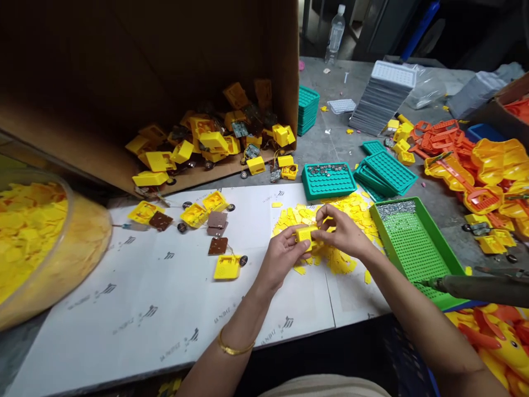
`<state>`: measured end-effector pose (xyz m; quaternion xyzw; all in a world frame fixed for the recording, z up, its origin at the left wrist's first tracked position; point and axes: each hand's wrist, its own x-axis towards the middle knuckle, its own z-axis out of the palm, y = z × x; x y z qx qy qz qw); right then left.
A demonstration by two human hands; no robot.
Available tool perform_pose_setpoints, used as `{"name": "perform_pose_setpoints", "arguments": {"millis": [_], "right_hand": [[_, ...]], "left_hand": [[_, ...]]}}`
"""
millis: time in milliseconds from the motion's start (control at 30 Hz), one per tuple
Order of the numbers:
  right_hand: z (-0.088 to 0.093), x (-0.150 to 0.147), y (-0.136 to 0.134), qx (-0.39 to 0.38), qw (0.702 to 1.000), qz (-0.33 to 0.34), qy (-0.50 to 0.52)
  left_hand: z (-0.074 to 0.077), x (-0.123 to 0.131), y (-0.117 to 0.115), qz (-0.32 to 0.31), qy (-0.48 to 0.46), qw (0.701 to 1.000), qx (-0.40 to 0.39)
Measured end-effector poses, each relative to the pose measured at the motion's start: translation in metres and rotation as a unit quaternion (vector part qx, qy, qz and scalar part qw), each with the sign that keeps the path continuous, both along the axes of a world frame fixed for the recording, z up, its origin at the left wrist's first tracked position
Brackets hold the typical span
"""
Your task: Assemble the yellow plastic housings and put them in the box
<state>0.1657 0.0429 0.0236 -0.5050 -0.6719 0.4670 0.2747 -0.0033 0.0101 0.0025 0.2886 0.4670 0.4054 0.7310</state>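
Observation:
My left hand (pixel 285 255) holds a small yellow plastic box (pixel 305 236) between thumb and fingers, above a pile of flat yellow pieces (pixel 341 262). At the right side of that box, my right hand (pixel 339 231) has its fingers pinched together; what lies between them is too small to name. On the white sheet to the left sit several open yellow cases (pixel 226 268) with wires and small round speakers. Brown square boards (pixel 217 246) lie beside them.
A cardboard box (pixel 285 71) of yellow cases stands at the back left, a tub (pixel 88 237) of yellow pieces at far left. Right are a green tray (pixel 417 264), teal trays (pixel 328 190), orange parts (pixel 442 143) and a dark tool (pixel 475 286) reaching over the green tray.

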Motion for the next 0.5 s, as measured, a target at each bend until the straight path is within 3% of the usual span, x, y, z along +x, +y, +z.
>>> {"name": "perform_pose_setpoints", "arguments": {"millis": [67,100,167,233,300,500], "right_hand": [[-0.003,0.004,0.010,-0.065,0.996,0.016,0.057],[-0.004,0.006,0.017,-0.051,0.997,0.014,0.048],[-0.005,0.013,0.036,0.053,0.997,-0.059,-0.022],[-0.006,0.019,0.058,0.166,0.963,-0.183,-0.104],[-0.009,0.022,0.079,0.199,0.939,-0.240,-0.147],[-0.008,0.021,0.112,0.171,0.935,-0.236,-0.200]], "left_hand": [[0.002,0.001,0.000,-0.002,-0.009,1.000,-0.009],[0.002,0.001,0.000,0.002,-0.015,1.000,-0.019],[0.003,0.002,0.001,0.012,-0.024,0.999,-0.040],[0.002,0.002,0.002,0.017,-0.027,0.998,-0.053],[0.002,0.002,0.002,0.016,-0.026,0.998,-0.060],[0.001,0.001,0.001,0.003,-0.025,0.997,-0.067]]}}
